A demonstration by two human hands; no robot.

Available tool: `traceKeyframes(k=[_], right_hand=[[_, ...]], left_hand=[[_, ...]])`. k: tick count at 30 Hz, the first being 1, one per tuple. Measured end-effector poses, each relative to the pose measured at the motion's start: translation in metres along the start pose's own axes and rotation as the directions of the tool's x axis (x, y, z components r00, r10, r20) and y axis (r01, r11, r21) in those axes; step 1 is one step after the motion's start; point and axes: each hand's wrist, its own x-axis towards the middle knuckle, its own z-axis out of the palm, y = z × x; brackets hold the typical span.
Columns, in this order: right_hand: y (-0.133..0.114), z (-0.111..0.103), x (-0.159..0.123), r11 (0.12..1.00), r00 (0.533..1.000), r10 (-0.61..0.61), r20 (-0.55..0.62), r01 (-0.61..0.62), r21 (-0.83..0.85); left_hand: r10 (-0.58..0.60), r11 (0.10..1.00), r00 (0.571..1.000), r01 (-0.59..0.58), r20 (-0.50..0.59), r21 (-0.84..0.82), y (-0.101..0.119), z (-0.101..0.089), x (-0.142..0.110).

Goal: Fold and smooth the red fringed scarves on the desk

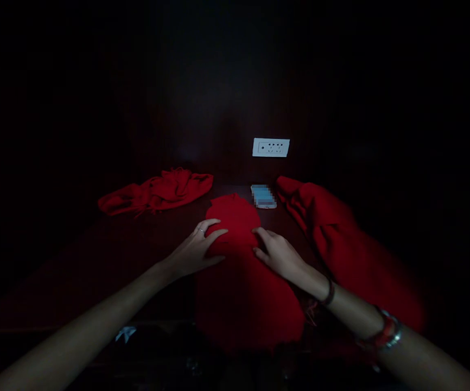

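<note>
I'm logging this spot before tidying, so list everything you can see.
Middle red cloth: one, red, under both hands
Crumpled red cloth: one, red, far left
Long red cloth: one, red, right
Blurred flat item: one, blue, below socket
Wall socket: one, white, back wall
Table: one, dark, under cloths
Small scrap: one, pale, beside left forearm
Ring: one, silvery, left hand
Bracelets: several, red, silver, dark, right arm
Left hand, right hand: on middle cloth
</note>
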Motion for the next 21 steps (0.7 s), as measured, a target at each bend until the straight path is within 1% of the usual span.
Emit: traceKeyframes(k=[3,5,7,8,10,12,15,18,21], right_hand=[[-0.004,0.013,-0.003,0.985,0.994,0.106,-0.033,-0.109,-0.131],[-0.001,0.018,-0.004,0.966,0.978,0.208,-0.032,-0.211,-0.148],[0.004,0.018,-0.004,0.957,0.965,0.26,-0.044,-0.264,-0.124],[0.005,0.017,-0.004,0.964,0.968,0.244,-0.058,-0.249,-0.096],[0.005,0.014,-0.004,0.986,0.981,0.162,-0.111,-0.166,-0.027],[0.001,0.012,-0.002,0.996,0.984,0.089,-0.152,-0.09,0.0],[-0.005,0.013,0.001,0.991,0.989,0.075,-0.13,-0.089,-0.102],[-0.005,0.017,0.004,0.976,0.995,0.058,-0.085,-0.074,-0.203],[0.001,0.024,0.008,0.967,0.994,0.041,-0.105,-0.066,-0.246]], left_hand=[[-0.008,0.998,1.0,0.009,-0.017,0.064,-0.003,0.01,-0.004],[-0.034,0.997,0.999,0.037,-0.036,0.073,-0.008,0.015,-0.005],[-0.041,0.996,0.998,0.044,-0.043,0.075,-0.012,0.018,-0.006],[-0.046,0.996,0.998,0.05,-0.05,0.075,-0.013,0.019,-0.006],[-0.063,0.995,0.995,0.069,-0.072,0.075,-0.013,0.019,-0.007],[-0.084,0.993,0.992,0.091,-0.099,0.074,-0.011,0.017,-0.007],[-0.109,0.989,0.986,0.12,-0.127,0.081,-0.01,0.014,-0.008],[-0.154,0.983,0.984,0.161,-0.09,0.084,-0.013,0.012,-0.01],[-0.254,0.964,0.967,0.253,0.008,0.086,-0.019,0.013,-0.009]])
